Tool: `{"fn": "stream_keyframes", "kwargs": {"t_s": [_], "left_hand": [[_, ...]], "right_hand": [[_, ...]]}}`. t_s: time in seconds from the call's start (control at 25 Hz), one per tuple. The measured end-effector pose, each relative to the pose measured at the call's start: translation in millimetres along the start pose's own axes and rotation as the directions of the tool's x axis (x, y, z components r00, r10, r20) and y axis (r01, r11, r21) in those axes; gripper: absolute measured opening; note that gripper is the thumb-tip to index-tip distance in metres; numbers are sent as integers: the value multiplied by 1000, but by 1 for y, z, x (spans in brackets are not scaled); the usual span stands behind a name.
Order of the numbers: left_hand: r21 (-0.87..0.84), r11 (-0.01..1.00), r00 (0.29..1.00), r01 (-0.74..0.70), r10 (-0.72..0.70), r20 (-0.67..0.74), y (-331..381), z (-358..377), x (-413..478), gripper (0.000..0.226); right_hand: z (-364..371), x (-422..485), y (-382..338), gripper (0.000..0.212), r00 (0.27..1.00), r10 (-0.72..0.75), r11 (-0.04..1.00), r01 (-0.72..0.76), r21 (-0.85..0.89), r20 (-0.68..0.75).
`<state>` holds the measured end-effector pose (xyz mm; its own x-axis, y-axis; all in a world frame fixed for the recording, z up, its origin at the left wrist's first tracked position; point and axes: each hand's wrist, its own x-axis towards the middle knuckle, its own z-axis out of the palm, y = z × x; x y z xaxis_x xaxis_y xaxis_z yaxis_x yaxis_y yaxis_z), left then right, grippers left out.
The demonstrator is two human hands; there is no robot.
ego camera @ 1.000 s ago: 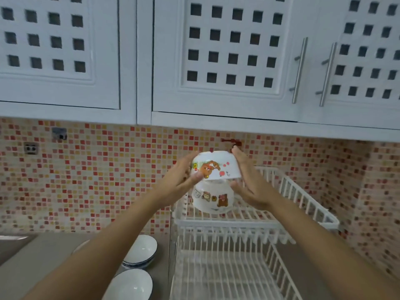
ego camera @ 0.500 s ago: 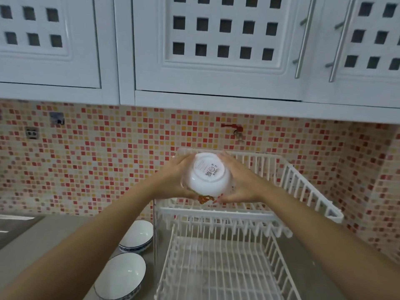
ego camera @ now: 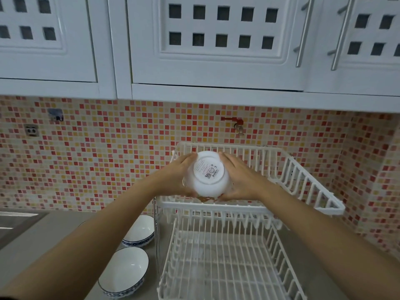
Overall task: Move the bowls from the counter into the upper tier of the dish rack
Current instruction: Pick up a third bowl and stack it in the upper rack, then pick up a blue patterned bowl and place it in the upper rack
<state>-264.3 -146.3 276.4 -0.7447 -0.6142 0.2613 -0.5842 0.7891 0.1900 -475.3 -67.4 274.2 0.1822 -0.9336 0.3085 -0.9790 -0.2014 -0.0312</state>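
Note:
A white cartoon bowl [ego camera: 208, 175] is turned bottom-up, its labelled base facing me, over the front left of the white dish rack's upper tier [ego camera: 311, 187]. My left hand [ego camera: 180, 176] presses on its left side and my right hand [ego camera: 237, 178] on its right side. A bit of the orange print shows under its lower edge; whether a second bowl is nested beneath is hidden. Two blue-rimmed white bowls sit on the grey counter left of the rack, one farther [ego camera: 139, 231], one nearer [ego camera: 123, 271].
The rack's lower tier [ego camera: 223, 269] holds nothing. White cabinets [ego camera: 216, 40] hang low above. A red tap [ego camera: 237, 122] sticks out of the mosaic wall behind the rack. A sink edge [ego camera: 13, 221] is at far left.
The bowl went from held upright-side view above the rack to tipped over with its base toward me, lowered to the upper tier. My view dropped downward.

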Motion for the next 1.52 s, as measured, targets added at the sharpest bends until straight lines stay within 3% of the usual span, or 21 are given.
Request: {"fn": "stream_keyframes", "kwargs": {"t_s": [0.16,0.32,0.52,0.68,0.96,1.08,1.24,1.4,1.52], "left_hand": [[-7,1000,999,12,-11,33,2,-3,0,115],[-13,999,997,34,-33,66,0,-15,-6,106],[-76,994,989,84,-92,-117,-14,-47,-22,59],[-145,974,957,172,-200,-208,-51,-69,-51,55],[-176,934,926,312,-340,-165,-134,-52,-124,55],[-226,909,923,351,-376,-78,-159,-25,-154,53],[-291,860,905,420,-420,64,-188,36,-183,53],[-385,793,880,472,-450,152,-203,107,-198,44],[-373,694,787,615,-569,239,-222,165,-197,33]], "right_hand": [[-5,-3,-1,130,1000,5,996,-3,-94,23],[-15,-6,-6,125,998,18,999,-16,-43,56],[-32,6,-46,78,986,38,999,-38,7,-162],[-21,35,-115,65,940,128,981,-74,179,-317],[71,57,-241,59,899,186,930,-30,368,-397],[124,58,-270,58,918,201,934,-74,350,-341],[197,59,-277,58,910,381,873,-298,385,-161],[267,54,-262,54,818,575,744,-535,401,27],[312,51,-250,54,721,672,637,-678,367,166]]}}
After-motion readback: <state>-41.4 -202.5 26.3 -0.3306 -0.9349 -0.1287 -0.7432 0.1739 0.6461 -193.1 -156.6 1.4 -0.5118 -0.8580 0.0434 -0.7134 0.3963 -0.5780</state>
